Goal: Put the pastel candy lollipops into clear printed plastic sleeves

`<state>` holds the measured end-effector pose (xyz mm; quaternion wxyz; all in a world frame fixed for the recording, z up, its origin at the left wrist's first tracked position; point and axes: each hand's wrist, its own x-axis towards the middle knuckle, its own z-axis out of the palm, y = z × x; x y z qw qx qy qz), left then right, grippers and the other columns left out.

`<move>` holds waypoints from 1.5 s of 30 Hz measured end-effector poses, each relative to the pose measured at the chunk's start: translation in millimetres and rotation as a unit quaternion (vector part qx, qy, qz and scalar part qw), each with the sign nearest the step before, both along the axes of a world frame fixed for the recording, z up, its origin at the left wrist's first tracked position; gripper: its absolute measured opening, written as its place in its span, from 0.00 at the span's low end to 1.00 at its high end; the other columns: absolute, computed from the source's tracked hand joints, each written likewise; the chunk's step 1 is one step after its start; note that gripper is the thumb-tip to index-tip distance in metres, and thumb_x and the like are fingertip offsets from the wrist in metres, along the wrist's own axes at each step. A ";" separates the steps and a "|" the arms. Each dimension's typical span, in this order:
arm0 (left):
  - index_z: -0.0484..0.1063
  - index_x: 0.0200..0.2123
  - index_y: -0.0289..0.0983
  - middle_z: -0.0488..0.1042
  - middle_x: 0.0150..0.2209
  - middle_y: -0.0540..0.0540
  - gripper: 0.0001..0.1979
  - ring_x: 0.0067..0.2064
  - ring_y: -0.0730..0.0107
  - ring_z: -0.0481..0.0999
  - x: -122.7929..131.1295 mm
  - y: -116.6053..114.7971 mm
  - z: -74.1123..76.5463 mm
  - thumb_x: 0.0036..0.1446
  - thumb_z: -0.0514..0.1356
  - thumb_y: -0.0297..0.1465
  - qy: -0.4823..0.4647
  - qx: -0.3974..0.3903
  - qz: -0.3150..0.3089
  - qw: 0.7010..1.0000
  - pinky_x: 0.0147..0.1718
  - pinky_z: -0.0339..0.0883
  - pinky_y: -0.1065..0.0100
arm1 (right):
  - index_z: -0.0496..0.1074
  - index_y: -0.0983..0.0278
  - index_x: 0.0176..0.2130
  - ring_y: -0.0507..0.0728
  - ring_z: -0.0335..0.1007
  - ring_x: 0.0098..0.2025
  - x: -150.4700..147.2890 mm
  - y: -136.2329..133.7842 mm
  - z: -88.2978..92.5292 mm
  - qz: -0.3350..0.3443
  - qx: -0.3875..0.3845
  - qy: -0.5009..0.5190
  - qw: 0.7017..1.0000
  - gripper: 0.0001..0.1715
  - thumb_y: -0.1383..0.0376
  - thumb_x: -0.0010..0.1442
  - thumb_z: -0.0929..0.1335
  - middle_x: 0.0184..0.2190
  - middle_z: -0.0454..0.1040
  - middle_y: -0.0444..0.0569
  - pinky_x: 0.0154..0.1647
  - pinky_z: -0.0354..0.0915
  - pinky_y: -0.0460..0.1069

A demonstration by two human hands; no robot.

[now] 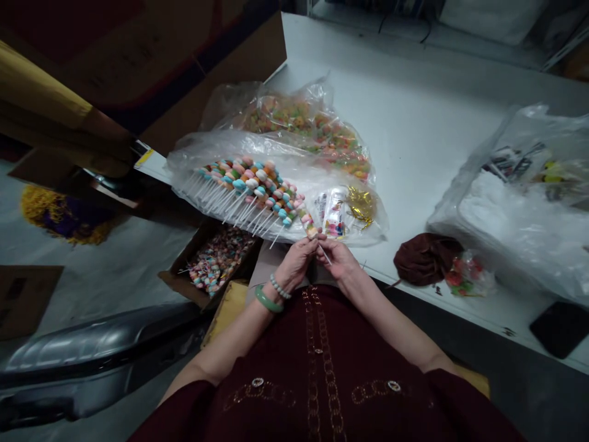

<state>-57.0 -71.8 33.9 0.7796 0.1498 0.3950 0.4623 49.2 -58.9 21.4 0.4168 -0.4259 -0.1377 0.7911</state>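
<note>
Between my two hands, at the table's front edge, is a marshmallow skewer [307, 222] of pastel pieces on a white stick. My left hand [298, 263], wearing a bead bracelet and a green bangle, pinches it at the lower end of the candy. The fingers of my right hand [339, 258] are closed around the stick, whose end points down to the right. Just beyond, a pile of marshmallow skewers [257, 184] lies on a clear plastic bag [294, 150]. Beside the held skewer are printed wrappers [334, 212] and a bundle of gold twist ties [361, 207].
Behind lies a bag of colourful candies [294, 120]. A carton [248, 55] stands back left; below the table, an open box [196, 293] holds small wrapped sweets. Rightward are a brown cloth bundle [421, 259], a large plastic bag [497, 215] and a dark phone-like slab [560, 328].
</note>
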 end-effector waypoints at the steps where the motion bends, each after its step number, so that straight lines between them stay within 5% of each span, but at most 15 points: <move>1: 0.76 0.43 0.32 0.70 0.23 0.52 0.21 0.23 0.80 0.65 -1.2 -0.8 -1.8 0.45 0.71 0.33 0.015 0.004 0.003 1.000 0.25 0.61 0.74 | 0.73 0.63 0.28 0.49 0.57 0.17 1.3 -2.9 0.5 0.007 0.023 -0.047 0.999 0.03 0.69 0.46 0.70 0.15 0.66 0.38 0.19 0.55 0.43; 3: 0.75 0.42 0.33 0.72 0.27 0.52 0.19 0.24 0.80 0.67 -4.4 0.0 -4.6 0.46 0.71 0.32 0.039 -0.001 0.035 0.999 0.26 0.63 0.75 | 0.74 0.62 0.30 0.51 0.63 0.22 7.8 -8.4 2.7 0.029 0.109 -0.201 0.973 0.04 0.66 0.50 0.69 0.20 0.71 0.41 0.25 0.60 0.45; 4: 0.75 0.39 0.33 0.73 0.28 0.51 0.16 0.25 0.80 0.68 -6.7 1.4 -5.7 0.47 0.70 0.32 0.050 -0.010 0.045 0.998 0.26 0.64 0.74 | 0.74 0.61 0.32 0.52 0.66 0.26 13.4 -9.6 3.6 0.034 0.167 -0.308 0.936 0.05 0.64 0.53 0.67 0.24 0.74 0.43 0.29 0.63 0.46; 6: 0.72 0.33 0.33 0.73 0.27 0.50 0.08 0.24 0.78 0.70 -12.2 5.1 -7.9 0.53 0.66 0.31 0.074 -0.049 0.035 0.995 0.27 0.67 0.73 | 0.75 0.60 0.36 0.55 0.69 0.35 28.4 -6.9 2.7 0.024 0.264 -0.534 0.803 0.09 0.64 0.59 0.64 0.34 0.76 0.47 0.37 0.63 0.49; 9: 0.69 0.28 0.33 0.68 0.20 0.52 0.07 0.17 0.80 0.63 -19.4 8.7 -13.1 0.59 0.59 0.28 0.098 -0.141 -0.029 0.985 0.22 0.65 0.73 | 0.74 0.64 0.37 0.60 0.67 0.41 51.9 8.7 -8.7 0.027 0.277 -0.758 0.591 0.11 0.69 0.60 0.62 0.38 0.75 0.56 0.40 0.59 0.52; 12: 0.69 0.28 0.32 0.64 0.17 0.54 0.08 0.14 0.83 0.58 -21.9 8.1 -20.1 0.61 0.57 0.27 0.106 -0.192 -0.055 0.974 0.17 0.61 0.75 | 0.73 0.65 0.33 0.60 0.66 0.37 64.1 24.8 -26.2 0.065 0.259 -0.818 0.510 0.09 0.70 0.59 0.63 0.34 0.73 0.56 0.37 0.57 0.52; 18: 0.69 0.28 0.31 0.66 0.16 0.53 0.07 0.14 0.83 0.59 -21.5 3.1 -24.8 0.59 0.57 0.26 0.141 -0.202 -0.026 0.969 0.18 0.61 0.77 | 0.71 0.65 0.33 0.59 0.65 0.34 66.6 24.7 -32.4 0.039 0.240 -0.826 0.509 0.11 0.71 0.61 0.61 0.31 0.72 0.55 0.35 0.56 0.52; 22: 0.66 0.24 0.33 0.60 0.13 0.56 0.07 0.12 0.86 0.48 -18.6 0.7 -19.5 0.55 0.57 0.26 0.159 -0.171 0.006 0.972 0.12 0.43 0.78 | 0.72 0.67 0.38 0.61 0.67 0.34 77.5 15.6 -19.8 0.038 0.205 -0.828 0.521 0.12 0.70 0.62 0.60 0.32 0.73 0.57 0.36 0.57 0.52; 26: 0.64 0.22 0.34 0.55 0.12 0.58 0.08 0.12 0.86 0.45 -13.7 2.6 -12.4 0.52 0.57 0.27 0.163 -0.138 0.028 0.977 0.13 0.35 0.77 | 0.74 0.64 0.45 0.60 0.70 0.36 93.0 14.2 -14.2 -0.008 0.230 -0.771 0.593 0.18 0.70 0.58 0.60 0.34 0.77 0.53 0.39 0.61 0.52; 31: 0.66 0.22 0.33 0.56 0.12 0.57 0.07 0.12 0.86 0.45 -4.9 5.0 -0.7 0.50 0.58 0.28 0.152 -0.119 0.007 0.981 0.13 0.35 0.76 | 0.76 0.62 0.33 0.58 0.73 0.38 89.8 16.9 -7.1 -0.106 0.278 -0.646 0.703 0.13 0.65 0.55 0.62 0.33 0.78 0.48 0.42 0.65 0.51; 34: 0.68 0.23 0.32 0.58 0.14 0.56 0.07 0.12 0.86 0.46 1.6 6.6 2.5 0.51 0.58 0.28 0.132 -0.115 -0.028 0.984 0.13 0.35 0.75 | 0.76 0.61 0.32 0.57 0.72 0.35 79.8 21.4 -2.5 -0.101 0.276 -0.666 0.686 0.12 0.63 0.56 0.64 0.31 0.78 0.47 0.39 0.64 0.50; 38: 0.66 0.22 0.33 0.56 0.13 0.57 0.09 0.11 0.86 0.44 7.7 12.9 -1.9 0.54 0.57 0.27 0.110 -0.146 -0.056 0.982 0.14 0.33 0.75 | 0.77 0.61 0.34 0.59 0.72 0.37 83.2 35.5 -7.8 -0.078 0.239 -0.758 0.602 0.13 0.66 0.57 0.63 0.35 0.79 0.51 0.39 0.62 0.50; 40: 0.65 0.22 0.33 0.55 0.12 0.57 0.10 0.11 0.86 0.43 9.1 16.6 -4.6 0.55 0.56 0.28 0.111 -0.156 -0.051 0.980 0.13 0.32 0.74 | 0.78 0.62 0.36 0.59 0.72 0.38 88.7 40.1 -11.1 -0.069 0.249 -0.747 0.613 0.14 0.67 0.57 0.62 0.36 0.79 0.50 0.40 0.62 0.51; 43: 0.66 0.23 0.33 0.56 0.13 0.57 0.09 0.12 0.86 0.44 11.4 19.6 -4.8 0.55 0.56 0.27 0.110 -0.156 -0.047 0.981 0.14 0.33 0.75 | 0.77 0.62 0.39 0.58 0.71 0.35 84.3 35.3 -6.6 -0.100 0.297 -0.665 0.678 0.16 0.65 0.58 0.61 0.34 0.78 0.48 0.38 0.64 0.50; 45: 0.67 0.23 0.33 0.56 0.13 0.57 0.08 0.12 0.86 0.44 14.6 19.4 -2.5 0.54 0.57 0.27 0.110 -0.149 -0.050 0.981 0.14 0.33 0.75 | 0.75 0.62 0.40 0.57 0.70 0.33 68.6 26.1 3.1 -0.121 0.339 -0.633 0.686 0.17 0.65 0.61 0.60 0.33 0.76 0.48 0.37 0.64 0.51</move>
